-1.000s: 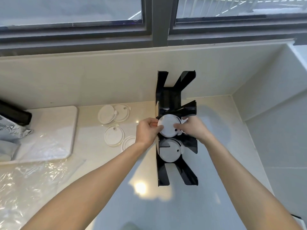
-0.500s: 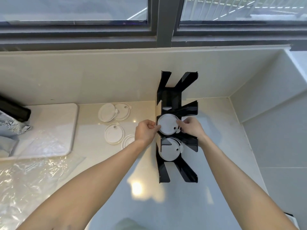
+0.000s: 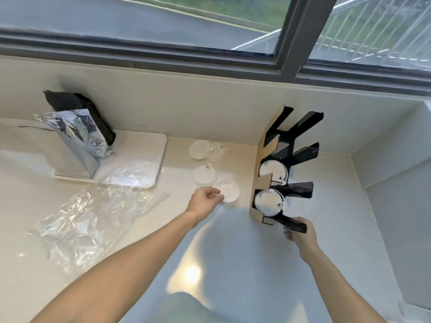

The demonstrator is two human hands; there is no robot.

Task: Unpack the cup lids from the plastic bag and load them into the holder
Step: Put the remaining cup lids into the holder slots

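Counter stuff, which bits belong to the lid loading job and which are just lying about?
Job:
- loose lids
- black holder
- lids in holder
- plastic bag
- left hand pinching nearest lid
- right hand steadying holder

Lying about:
- foil pouch
- white board

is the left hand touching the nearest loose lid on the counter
Touching: the head view shows the left hand pinching the near edge of the lid.

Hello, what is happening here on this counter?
A person is loading white cup lids into a black holder. Two slots already hold lids. The left hand pinches the nearest loose lid on the counter; three more lids lie beyond it. The right hand holds the holder's near end. The empty plastic bag lies to the left.
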